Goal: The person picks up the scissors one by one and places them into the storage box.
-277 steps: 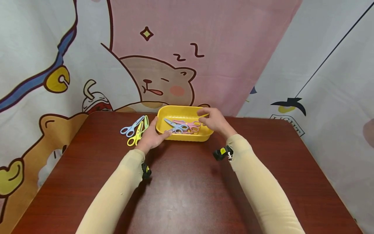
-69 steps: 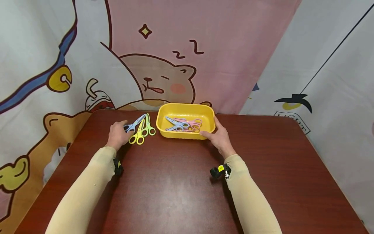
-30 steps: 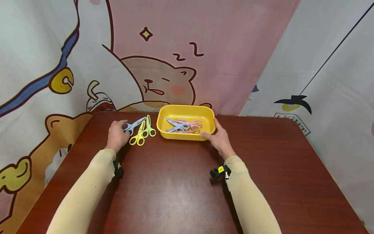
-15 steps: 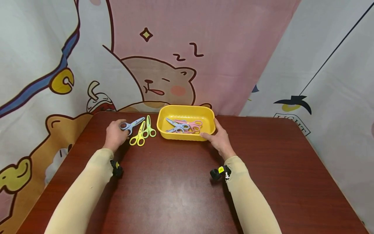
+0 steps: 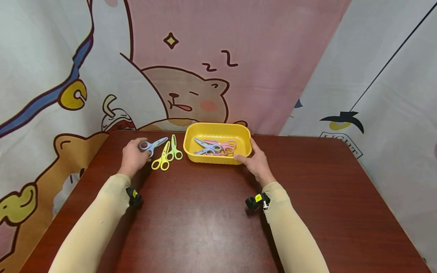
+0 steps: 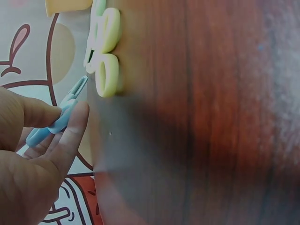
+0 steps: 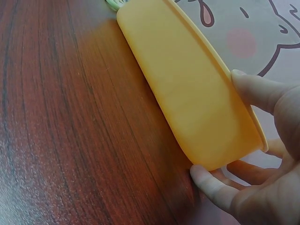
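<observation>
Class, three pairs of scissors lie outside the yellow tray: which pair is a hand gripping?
The blue scissors, pinched at the handles by the left hand; the yellow scissors and green scissors lie untouched.

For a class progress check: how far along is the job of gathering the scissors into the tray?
Done: blue and pink scissors lie in the yellow tray. In hand: the left hand pinches the blue scissors by the handle, while the right hand grips the tray's corner. Left: the yellow scissors and green scissors lie on the table.
</observation>
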The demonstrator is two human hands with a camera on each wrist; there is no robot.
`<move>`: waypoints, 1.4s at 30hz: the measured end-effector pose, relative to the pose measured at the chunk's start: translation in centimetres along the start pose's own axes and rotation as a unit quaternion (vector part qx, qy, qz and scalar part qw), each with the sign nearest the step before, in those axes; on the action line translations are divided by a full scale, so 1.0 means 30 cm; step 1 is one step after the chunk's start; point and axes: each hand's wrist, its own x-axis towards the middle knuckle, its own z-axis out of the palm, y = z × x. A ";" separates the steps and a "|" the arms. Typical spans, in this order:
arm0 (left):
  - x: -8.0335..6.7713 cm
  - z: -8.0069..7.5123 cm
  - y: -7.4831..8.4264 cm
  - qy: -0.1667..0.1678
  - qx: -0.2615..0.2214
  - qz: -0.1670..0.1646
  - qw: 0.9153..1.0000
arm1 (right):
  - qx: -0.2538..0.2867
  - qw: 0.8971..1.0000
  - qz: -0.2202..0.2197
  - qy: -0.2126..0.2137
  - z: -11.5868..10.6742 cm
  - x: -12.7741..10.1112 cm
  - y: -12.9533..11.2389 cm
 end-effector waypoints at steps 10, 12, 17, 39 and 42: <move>-0.015 -0.009 0.015 0.007 -0.034 0.008 0.999 | -0.003 1.000 0.008 0.000 0.001 0.000 -0.002; -0.015 -0.012 0.016 0.010 -0.041 0.013 0.999 | -0.003 1.000 0.010 -0.001 0.002 0.001 -0.003; -0.021 -0.018 0.020 0.011 -0.051 0.025 0.998 | -0.002 1.000 0.011 -0.001 0.001 0.004 -0.004; -0.053 -0.036 0.114 -0.025 -0.140 0.035 0.989 | -0.001 1.000 0.004 0.003 -0.002 0.002 -0.002; -0.056 -0.038 0.127 -0.031 -0.150 0.039 0.987 | -0.004 1.000 0.007 0.003 -0.001 -0.002 -0.005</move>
